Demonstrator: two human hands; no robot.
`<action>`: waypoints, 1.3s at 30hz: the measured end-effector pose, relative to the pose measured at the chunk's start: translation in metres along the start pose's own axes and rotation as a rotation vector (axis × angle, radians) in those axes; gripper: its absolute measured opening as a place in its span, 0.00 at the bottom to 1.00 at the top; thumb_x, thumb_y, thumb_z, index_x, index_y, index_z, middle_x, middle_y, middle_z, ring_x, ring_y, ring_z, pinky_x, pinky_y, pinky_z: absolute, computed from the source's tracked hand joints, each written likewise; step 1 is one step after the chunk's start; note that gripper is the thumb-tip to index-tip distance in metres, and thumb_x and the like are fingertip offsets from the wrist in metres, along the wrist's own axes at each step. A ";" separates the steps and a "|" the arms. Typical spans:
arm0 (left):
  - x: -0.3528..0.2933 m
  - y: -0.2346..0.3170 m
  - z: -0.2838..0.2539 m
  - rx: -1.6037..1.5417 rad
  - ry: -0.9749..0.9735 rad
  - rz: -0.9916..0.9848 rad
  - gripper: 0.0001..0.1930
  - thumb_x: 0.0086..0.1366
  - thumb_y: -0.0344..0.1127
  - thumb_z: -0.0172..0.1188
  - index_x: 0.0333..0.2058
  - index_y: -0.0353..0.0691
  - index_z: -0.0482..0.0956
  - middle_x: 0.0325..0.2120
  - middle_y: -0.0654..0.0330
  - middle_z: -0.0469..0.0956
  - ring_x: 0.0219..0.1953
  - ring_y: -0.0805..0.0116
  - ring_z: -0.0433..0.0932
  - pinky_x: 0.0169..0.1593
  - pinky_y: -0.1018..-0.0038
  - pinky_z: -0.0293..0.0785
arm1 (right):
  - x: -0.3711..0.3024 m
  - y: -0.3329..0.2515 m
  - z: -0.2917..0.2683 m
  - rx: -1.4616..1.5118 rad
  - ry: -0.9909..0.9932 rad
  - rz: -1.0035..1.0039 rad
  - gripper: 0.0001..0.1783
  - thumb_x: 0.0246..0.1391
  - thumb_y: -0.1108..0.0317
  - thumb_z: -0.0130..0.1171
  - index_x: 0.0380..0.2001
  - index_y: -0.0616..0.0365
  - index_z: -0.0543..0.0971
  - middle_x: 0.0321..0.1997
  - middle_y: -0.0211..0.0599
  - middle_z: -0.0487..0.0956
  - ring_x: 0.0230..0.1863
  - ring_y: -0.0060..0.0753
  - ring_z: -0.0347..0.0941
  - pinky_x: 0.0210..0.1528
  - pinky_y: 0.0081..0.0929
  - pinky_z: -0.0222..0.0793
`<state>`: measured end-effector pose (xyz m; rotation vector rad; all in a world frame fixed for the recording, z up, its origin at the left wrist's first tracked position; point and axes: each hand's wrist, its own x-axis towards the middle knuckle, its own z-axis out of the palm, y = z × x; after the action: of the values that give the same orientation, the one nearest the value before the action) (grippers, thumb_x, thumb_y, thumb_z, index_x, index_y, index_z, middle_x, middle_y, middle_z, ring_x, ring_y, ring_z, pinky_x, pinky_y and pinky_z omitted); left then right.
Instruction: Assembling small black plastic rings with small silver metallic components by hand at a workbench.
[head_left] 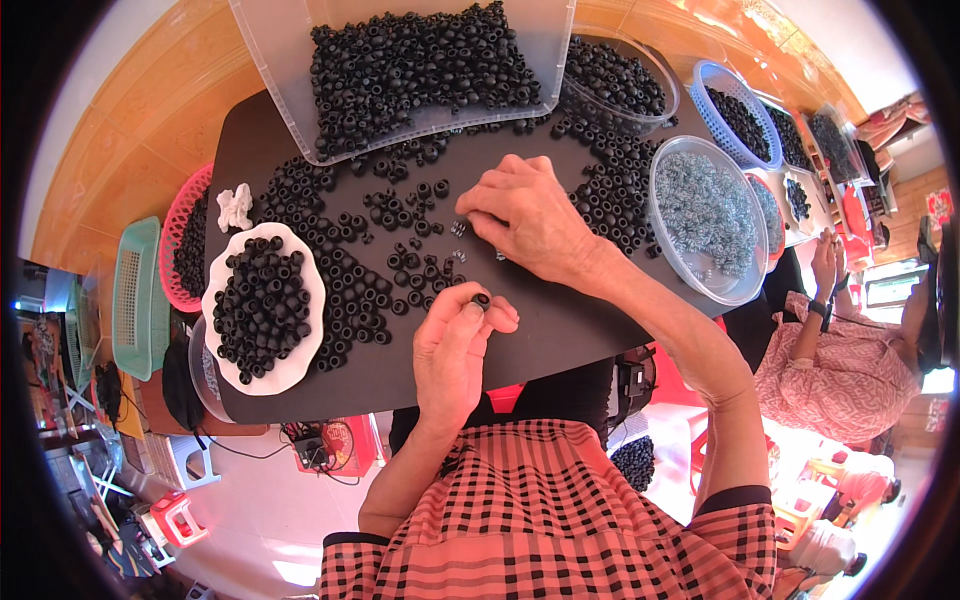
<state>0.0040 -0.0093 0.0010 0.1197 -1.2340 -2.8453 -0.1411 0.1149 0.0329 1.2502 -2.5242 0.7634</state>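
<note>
My left hand (455,345) is above the near middle of the dark table, palm turned up. Its thumb and fingers pinch a small black hollow plastic part (481,300), open end up. Farther off and to the right, my right hand (525,215) is low over the tabletop, back upward, with curled fingers. Its fingertips are beside a few small metal springs (458,229); whatever they pinch is hidden. Loose black parts (345,290) of the same rounded, hollow kind lie in groups left of both hands. More black parts (610,185) spread to the right.
A clear bin (285,110) of black parts stands at the back, beside a clear round tub (672,90). A clear bowl (655,225) of springs is at right; a white scalloped plate (318,330) heaped with parts, at left. A person (835,370) sits at right.
</note>
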 end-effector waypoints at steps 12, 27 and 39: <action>0.002 0.000 -0.001 -0.047 -0.001 0.010 0.12 0.70 0.32 0.48 0.47 0.28 0.71 0.28 0.52 0.79 0.42 0.61 0.75 0.51 0.64 0.71 | 0.006 -0.004 0.017 0.049 0.082 -0.058 0.05 0.41 0.73 0.62 0.26 0.52 0.80 0.25 0.29 0.75 0.34 0.33 0.70 0.42 0.35 0.58; 0.001 -0.001 0.002 0.041 -0.006 0.011 0.13 0.71 0.29 0.48 0.49 0.28 0.72 0.35 0.56 0.78 0.39 0.70 0.76 0.49 0.72 0.73 | -0.054 -0.045 -0.022 0.845 0.067 0.296 0.07 0.48 0.80 0.60 0.31 0.59 0.83 0.30 0.30 0.80 0.32 0.20 0.77 0.33 0.19 0.71; -0.004 -0.008 -0.003 0.240 0.018 0.001 0.12 0.71 0.31 0.48 0.48 0.30 0.73 0.40 0.59 0.75 0.43 0.72 0.74 0.53 0.70 0.70 | -0.060 -0.044 -0.019 0.838 0.095 0.243 0.04 0.49 0.79 0.62 0.30 0.63 0.79 0.30 0.33 0.79 0.28 0.23 0.78 0.33 0.21 0.73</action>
<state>0.0081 -0.0060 -0.0070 0.1508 -1.5653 -2.6769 -0.0702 0.1432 0.0393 1.0399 -2.3498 2.0185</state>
